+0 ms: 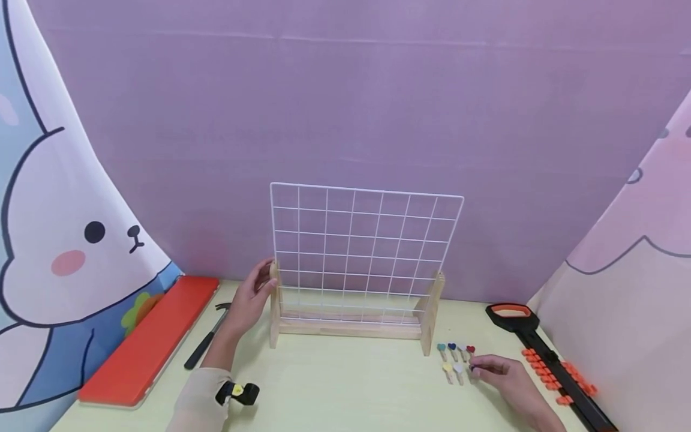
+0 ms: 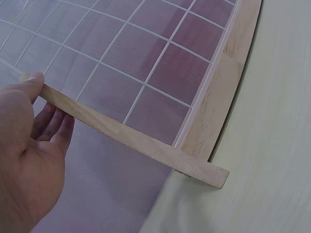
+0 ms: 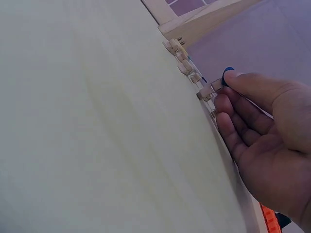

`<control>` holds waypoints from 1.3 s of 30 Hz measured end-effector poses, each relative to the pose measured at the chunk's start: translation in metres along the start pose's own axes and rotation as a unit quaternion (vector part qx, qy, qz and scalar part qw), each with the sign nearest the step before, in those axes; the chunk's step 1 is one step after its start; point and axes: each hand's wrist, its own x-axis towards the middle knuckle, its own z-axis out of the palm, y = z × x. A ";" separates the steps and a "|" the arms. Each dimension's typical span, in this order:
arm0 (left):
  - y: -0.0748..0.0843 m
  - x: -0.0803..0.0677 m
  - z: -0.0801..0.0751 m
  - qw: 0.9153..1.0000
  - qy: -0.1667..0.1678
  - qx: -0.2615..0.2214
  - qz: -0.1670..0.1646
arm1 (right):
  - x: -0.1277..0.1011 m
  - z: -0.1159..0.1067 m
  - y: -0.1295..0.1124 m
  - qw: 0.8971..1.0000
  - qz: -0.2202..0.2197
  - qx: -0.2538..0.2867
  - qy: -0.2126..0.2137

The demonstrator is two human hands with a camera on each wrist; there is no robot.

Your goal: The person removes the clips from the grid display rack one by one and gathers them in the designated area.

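A white wire grid [image 1: 367, 240] stands upright in a wooden stand [image 1: 351, 329] on the table. My left hand [image 1: 254, 297] grips the top of the stand's left side post [image 2: 121, 133], thumb on one side and fingers on the other. Low at the right, my right hand [image 1: 507, 378] pinches a mini clothespin [image 3: 226, 77] with a blue top between thumb and fingers, close over the table. Beside it lie several mini clothespins [image 1: 447, 372] in two rows, with heart tops in teal, dark blue, white, red and yellow.
Left of the stand lie a claw hammer [image 1: 202, 348] with a black handle and a long red-topped box [image 1: 151, 342]. A black tool [image 1: 567, 366] with an orange-lined handle and orange pieces lies at the right. Behind the table hangs a purple cloth [image 1: 367, 108].
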 end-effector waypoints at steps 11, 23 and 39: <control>0.003 -0.001 -0.004 1.000 -0.003 0.010 -0.004 | 0.001 0.010 -0.001 0.999 -0.023 -0.004 0.033; 0.002 -0.001 -0.006 1.000 -0.002 0.017 -0.004 | 0.006 0.015 0.005 0.996 -0.052 -0.043 0.056; 0.000 0.000 -0.005 1.000 0.006 0.017 0.005 | 0.009 0.020 0.003 0.993 -0.025 -0.081 0.078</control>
